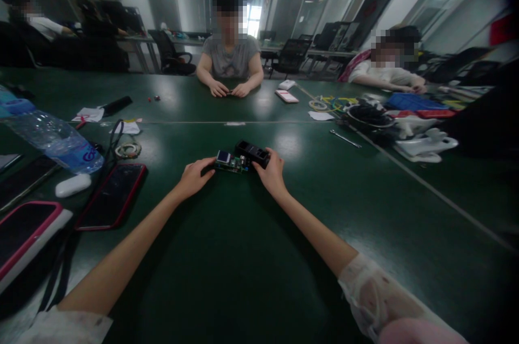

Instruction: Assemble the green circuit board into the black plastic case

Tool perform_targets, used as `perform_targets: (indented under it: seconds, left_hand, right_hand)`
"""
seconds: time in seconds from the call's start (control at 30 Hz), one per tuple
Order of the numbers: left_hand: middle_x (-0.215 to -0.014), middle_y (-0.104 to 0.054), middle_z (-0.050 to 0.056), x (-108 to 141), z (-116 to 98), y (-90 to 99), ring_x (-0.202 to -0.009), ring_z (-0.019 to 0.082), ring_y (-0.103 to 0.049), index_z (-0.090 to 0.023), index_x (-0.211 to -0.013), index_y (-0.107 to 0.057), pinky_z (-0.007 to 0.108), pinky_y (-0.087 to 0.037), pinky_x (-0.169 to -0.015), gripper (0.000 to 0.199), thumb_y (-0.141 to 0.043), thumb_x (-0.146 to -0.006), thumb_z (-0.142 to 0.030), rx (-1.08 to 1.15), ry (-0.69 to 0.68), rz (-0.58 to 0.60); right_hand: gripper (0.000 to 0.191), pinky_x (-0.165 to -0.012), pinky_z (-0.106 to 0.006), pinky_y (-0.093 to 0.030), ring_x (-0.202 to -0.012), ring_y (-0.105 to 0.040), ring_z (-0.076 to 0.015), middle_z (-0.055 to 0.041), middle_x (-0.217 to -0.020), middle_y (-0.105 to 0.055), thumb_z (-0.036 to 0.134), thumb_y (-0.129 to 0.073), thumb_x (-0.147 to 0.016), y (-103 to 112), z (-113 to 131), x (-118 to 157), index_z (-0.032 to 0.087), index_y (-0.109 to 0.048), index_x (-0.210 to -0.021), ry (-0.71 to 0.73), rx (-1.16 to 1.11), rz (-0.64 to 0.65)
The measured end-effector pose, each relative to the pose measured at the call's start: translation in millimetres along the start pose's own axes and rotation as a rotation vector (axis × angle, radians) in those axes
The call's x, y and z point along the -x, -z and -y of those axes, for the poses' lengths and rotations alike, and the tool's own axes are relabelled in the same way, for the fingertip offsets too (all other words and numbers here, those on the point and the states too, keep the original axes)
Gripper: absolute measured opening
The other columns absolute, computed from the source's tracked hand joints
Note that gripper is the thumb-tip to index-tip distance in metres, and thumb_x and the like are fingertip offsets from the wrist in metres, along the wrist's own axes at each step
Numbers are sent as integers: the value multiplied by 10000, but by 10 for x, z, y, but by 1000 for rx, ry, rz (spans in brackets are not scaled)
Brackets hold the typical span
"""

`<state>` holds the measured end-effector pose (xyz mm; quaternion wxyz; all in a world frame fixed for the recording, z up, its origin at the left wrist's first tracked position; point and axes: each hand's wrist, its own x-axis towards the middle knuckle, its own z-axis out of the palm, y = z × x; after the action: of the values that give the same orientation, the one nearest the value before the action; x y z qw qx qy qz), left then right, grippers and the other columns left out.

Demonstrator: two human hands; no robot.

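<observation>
A small green circuit board [233, 163] with a little screen on its left end is near the middle of the green table. My left hand [198, 176] holds the board's left end between thumb and fingers. Just behind and right of the board is a black rectangular casing [252, 152] with openings in its face. My right hand [271, 170] grips the casing's right end, thumb in front and fingers behind. The board's right end lies close against the casing; whether they are joined cannot be made out.
Phones [112, 195], a white case [73, 185], a plastic bottle [52, 136] and a black strap lie on the left. A wrench [345, 139], cables and white gloves [425, 145] are on the right. A person [230, 57] sits opposite, another at the right.
</observation>
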<state>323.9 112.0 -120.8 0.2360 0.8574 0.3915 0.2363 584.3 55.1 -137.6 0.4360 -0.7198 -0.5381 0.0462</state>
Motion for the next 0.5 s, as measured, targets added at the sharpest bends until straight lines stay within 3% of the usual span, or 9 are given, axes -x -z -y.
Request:
perform_targets:
  seconds: [0.17, 0.5]
  left_hand:
    - [-1376, -529, 38, -11, 16, -4, -1264, 231, -486, -272, -1313, -473, 528, -351, -1043, 399, -472, -914, -261, -14, -17, 7]
    - [-1387, -518, 35, -13, -1, -1, -1272, 234, -477, -262, -1298, -489, 521, -353, -1043, 388, -481, -910, -256, -37, 0, 7]
  right_hand:
    - [617, -924, -524, -407, -1113, -450, -337, -155, -1171, -545, 299, -646, -769, 3, -2, 7, 165, -399, -1319, -5, 2, -11]
    - [542, -924, -525, -408, -1100, -466, -326, -149, -1195, -535, 310, -622, -782, 20, 31, 17, 194, -430, -1275, 17, 0, -20]
